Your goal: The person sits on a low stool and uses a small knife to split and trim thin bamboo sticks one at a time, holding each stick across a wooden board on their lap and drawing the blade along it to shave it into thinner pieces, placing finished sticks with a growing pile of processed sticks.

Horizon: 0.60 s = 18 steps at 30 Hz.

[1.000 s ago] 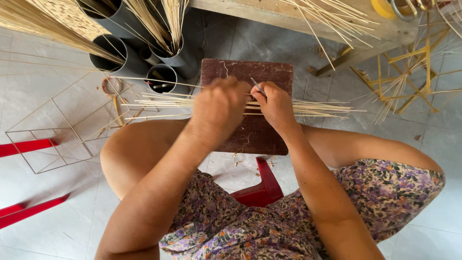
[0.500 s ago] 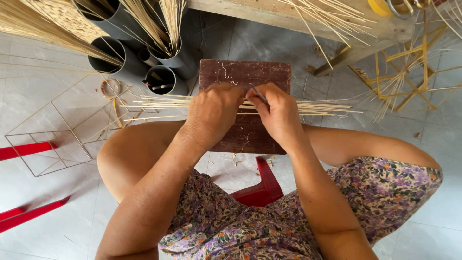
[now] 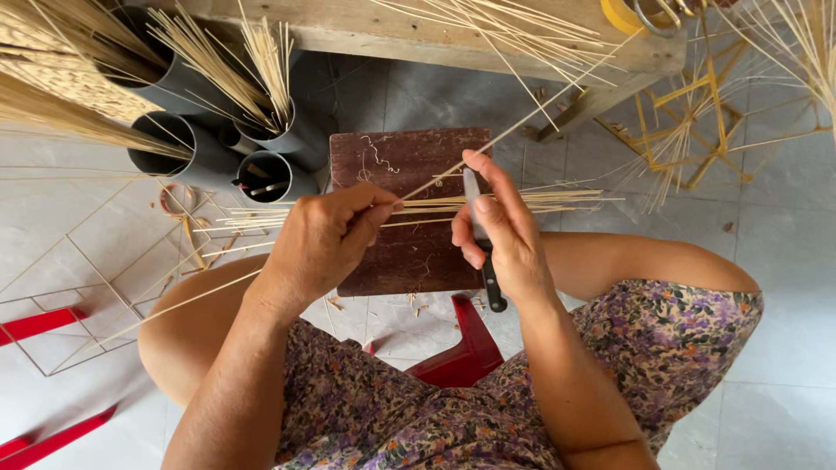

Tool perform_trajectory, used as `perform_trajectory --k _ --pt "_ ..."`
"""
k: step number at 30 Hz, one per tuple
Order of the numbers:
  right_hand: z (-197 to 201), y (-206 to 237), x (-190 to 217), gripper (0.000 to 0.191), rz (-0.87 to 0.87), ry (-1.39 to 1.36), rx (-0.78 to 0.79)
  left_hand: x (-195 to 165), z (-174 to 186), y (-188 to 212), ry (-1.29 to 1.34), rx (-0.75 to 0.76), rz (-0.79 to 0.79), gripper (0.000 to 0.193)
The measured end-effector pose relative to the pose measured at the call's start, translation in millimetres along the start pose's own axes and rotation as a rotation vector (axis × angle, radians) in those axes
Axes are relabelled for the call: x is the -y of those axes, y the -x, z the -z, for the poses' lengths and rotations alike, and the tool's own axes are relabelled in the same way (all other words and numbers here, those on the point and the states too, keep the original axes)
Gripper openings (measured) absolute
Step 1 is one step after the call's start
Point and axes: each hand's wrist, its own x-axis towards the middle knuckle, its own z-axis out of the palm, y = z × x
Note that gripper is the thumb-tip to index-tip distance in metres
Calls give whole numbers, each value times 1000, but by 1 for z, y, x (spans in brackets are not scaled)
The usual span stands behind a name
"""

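Observation:
My left hand (image 3: 326, 239) pinches one long thin bamboo stick (image 3: 522, 126) that slants from the lower left up to the upper right. My right hand (image 3: 501, 235) grips a small knife (image 3: 493, 283) with a black handle, its blade lying against that stick near my fingertips. Both hands hover over a dark brown wooden board (image 3: 405, 161) on the floor. A bundle of thin bamboo sticks (image 3: 540, 202) lies across the board beneath my hands.
Grey plastic pipes (image 3: 187, 152) holding bamboo sticks stand at the upper left. A wooden bench (image 3: 418, 30) with loose sticks runs along the top. A yellow frame (image 3: 697, 113) lies at the right, a wire frame (image 3: 87, 287) at the left, a red stool (image 3: 466, 348) under me.
Both hands have lifted off the bundle. My left hand now holds a single stick raised at a slant, and the knife in my right hand has come into full view.

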Motion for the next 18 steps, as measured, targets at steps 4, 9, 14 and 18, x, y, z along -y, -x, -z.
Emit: perform_trajectory --k 4,9,14,18 --pt "2 -4 -4 42 -36 -133 -13 -1 9 2 -2 69 12 14" --pt "-6 -2 -10 33 -33 -110 23 -3 -2 0 58 3 -106 14" --pt "-18 1 -18 32 -13 -83 56 -5 -18 -3 84 -25 -103 13" --pt "4 -2 -14 34 -30 -202 -68 -3 -8 0 27 -60 -133 10"
